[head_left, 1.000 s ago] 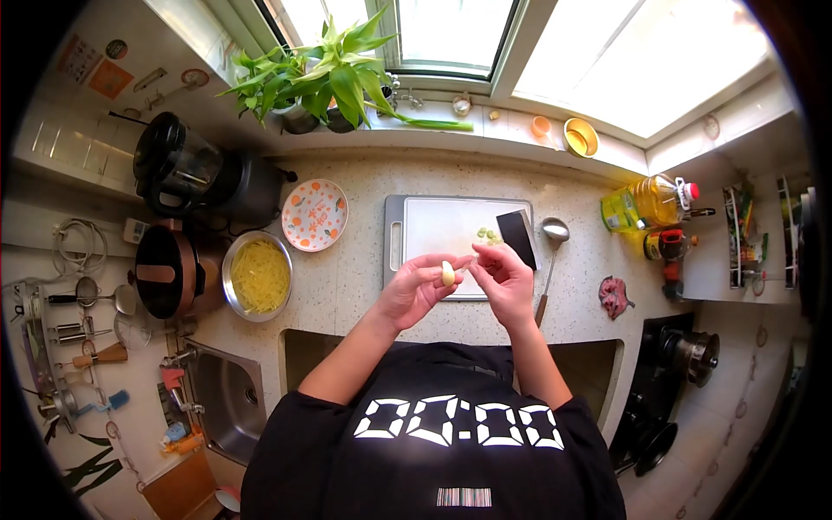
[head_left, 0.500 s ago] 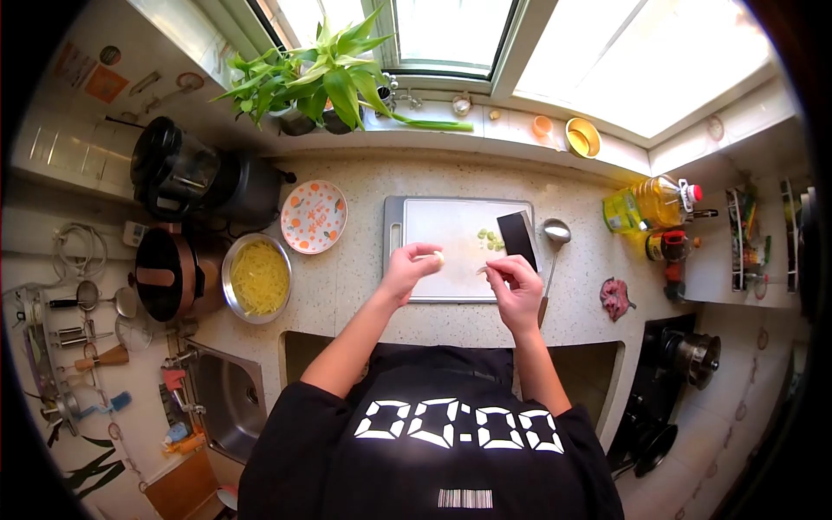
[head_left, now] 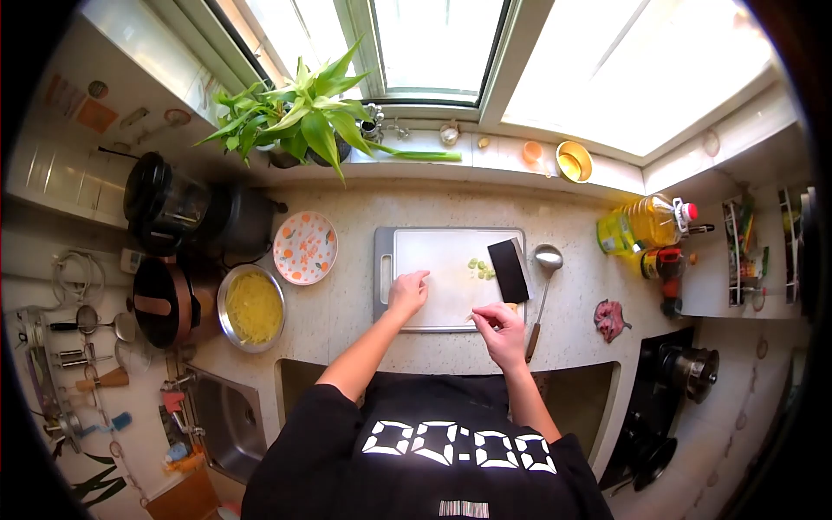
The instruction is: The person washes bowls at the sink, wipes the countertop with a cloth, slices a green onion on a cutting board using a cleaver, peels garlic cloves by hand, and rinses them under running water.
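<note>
My left hand [head_left: 407, 293] hovers over the left part of the white cutting board [head_left: 425, 314], its fingers closed together. Whatever is between those fingertips is hidden. Near the board's front edge, my right hand [head_left: 503, 336] pinches a small pale sliver that looks like garlic skin [head_left: 471, 318]. Pale green slices [head_left: 479, 269] lie in a small group on the board. Just right of them rests a cleaver with a dark, broad blade [head_left: 510, 271]. Part of a small tan piece [head_left: 512, 306] shows behind my right hand.
A ladle [head_left: 548, 257] lies right of the board. To the left stand a patterned plate [head_left: 305, 249] and a metal bowl [head_left: 223, 322] of yellow shreds. Oil [head_left: 650, 223] and a dark sauce bottle [head_left: 663, 263] stand at right, near a pinkish-red piece [head_left: 610, 321]. Garlic [head_left: 449, 133] sits on the sill.
My left hand has drawn back toward the left, and the white clove at its fingertips no longer shows. My right hand stays pinched, slightly nearer my body. The whole view has shifted a little.
</note>
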### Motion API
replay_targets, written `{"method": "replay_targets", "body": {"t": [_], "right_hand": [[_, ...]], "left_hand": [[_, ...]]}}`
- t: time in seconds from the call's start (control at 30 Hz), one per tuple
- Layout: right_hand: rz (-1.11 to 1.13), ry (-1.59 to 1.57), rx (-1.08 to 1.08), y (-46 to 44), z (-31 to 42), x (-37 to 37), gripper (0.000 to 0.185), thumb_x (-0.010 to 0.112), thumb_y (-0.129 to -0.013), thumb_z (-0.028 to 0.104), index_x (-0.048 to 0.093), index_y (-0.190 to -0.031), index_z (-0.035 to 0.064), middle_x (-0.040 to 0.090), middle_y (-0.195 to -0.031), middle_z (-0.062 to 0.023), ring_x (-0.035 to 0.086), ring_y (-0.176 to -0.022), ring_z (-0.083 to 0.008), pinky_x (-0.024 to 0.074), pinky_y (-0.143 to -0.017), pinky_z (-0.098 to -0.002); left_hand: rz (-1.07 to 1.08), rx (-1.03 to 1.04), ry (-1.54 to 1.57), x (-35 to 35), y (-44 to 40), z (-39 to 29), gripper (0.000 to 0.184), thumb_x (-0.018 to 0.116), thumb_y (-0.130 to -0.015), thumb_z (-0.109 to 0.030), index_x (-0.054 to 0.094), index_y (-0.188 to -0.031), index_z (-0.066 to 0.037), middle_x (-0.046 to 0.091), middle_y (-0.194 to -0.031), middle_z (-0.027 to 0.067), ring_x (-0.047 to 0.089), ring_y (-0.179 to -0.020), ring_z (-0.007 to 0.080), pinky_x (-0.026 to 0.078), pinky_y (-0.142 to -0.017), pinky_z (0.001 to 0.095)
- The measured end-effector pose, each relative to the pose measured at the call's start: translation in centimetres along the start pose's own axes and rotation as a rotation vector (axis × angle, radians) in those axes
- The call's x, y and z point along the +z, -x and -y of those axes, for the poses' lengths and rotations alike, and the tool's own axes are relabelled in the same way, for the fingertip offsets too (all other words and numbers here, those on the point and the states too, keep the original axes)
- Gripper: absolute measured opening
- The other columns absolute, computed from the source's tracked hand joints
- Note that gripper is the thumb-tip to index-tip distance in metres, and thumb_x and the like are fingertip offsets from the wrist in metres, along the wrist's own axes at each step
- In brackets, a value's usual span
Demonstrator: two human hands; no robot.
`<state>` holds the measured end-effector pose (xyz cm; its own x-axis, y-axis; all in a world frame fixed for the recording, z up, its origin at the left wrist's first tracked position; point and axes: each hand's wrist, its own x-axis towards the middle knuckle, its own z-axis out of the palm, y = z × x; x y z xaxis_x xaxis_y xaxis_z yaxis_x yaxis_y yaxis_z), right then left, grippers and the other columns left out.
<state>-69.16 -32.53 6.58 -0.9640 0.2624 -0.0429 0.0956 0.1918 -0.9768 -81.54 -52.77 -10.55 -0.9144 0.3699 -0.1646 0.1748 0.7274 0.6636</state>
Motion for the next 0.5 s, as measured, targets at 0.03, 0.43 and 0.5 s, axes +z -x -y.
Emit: {"method": "replay_targets", "body": {"t": [0.03,0.43,0.5], "right_hand": [[-0.003,-0.013,0.005,-0.2,-0.2,-0.1,0.011,0.075,-0.089,0.002,0.076,-0.1,0.0005,0.069,-0.091,-0.0067,0.065,-0.073,-0.0104,0.0504,-0.063,-0.0224],[-0.018,-0.1,0.094,-2.5,-3.0,-0.8,0.011,0.075,-0.089,0.003,0.077,-0.1,0.0005,0.069,-0.09,-0.0059,0.065,-0.074,-0.0092,0.0513,-0.065,-0.0219],[-0.033,-0.13,0.113,-2.8,-3.7,-0.6,0.011,0.075,-0.089,0.003,0.077,-0.099,0.0006,0.069,-0.089,-0.0058,0.065,-0.074,-0.0092,0.0515,-0.066,-0.0217]], "left_hand": [[-0.005,0.016,-0.031,0.0,-0.1,0.1,0.03,0.062,-0.085,-0.013,0.073,-0.114,-0.013,0.073,-0.098,0.0131,0.068,-0.095,0.0332,0.055,-0.085,0.0453],[-0.437,0.206,0.142,-7.4,-11.3,-8.3,0.029,0.069,-0.085,-0.017,0.073,-0.112,-0.007,0.072,-0.104,0.0126,0.067,-0.096,0.0307,0.054,-0.088,0.0406],[-0.541,0.245,0.132,-9.2,-16.0,-10.7,0.033,0.072,-0.084,-0.019,0.072,-0.114,-0.007,0.072,-0.101,0.0098,0.066,-0.089,0.0268,0.054,-0.084,0.0397]]}}
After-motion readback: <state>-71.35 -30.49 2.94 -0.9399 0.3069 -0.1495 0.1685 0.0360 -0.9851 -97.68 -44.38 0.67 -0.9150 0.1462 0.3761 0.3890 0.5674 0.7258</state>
